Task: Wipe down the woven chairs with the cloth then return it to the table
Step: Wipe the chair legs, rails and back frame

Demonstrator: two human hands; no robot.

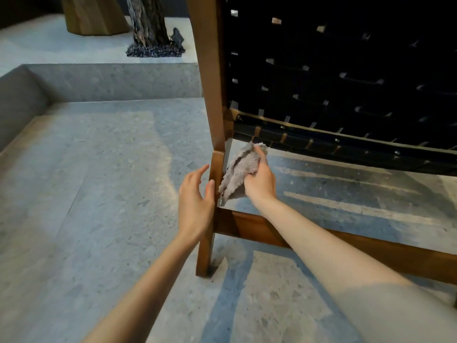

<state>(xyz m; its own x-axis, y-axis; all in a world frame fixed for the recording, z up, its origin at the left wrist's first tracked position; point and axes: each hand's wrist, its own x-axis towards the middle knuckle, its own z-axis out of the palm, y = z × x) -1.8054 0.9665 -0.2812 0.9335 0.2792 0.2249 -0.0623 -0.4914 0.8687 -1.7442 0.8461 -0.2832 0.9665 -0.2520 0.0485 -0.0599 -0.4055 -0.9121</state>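
A woven chair (321, 78) with black straps and a brown wooden frame fills the upper right, seen from behind. Its rear left leg (212, 120) runs down the middle of the view. My right hand (259, 179) grips a crumpled grey cloth (238, 170) and holds it against the inner side of that leg, just below the woven back. My left hand (196, 201) rests on the outer side of the same leg with fingers straight and thumb against the wood.
A wooden crossbar (247, 227) joins the leg low down. The floor (99, 194) is grey terrazzo, with a raised step (111, 80) behind. A tree trunk in dark gravel (150, 28) and a wooden base (91, 16) stand on that step.
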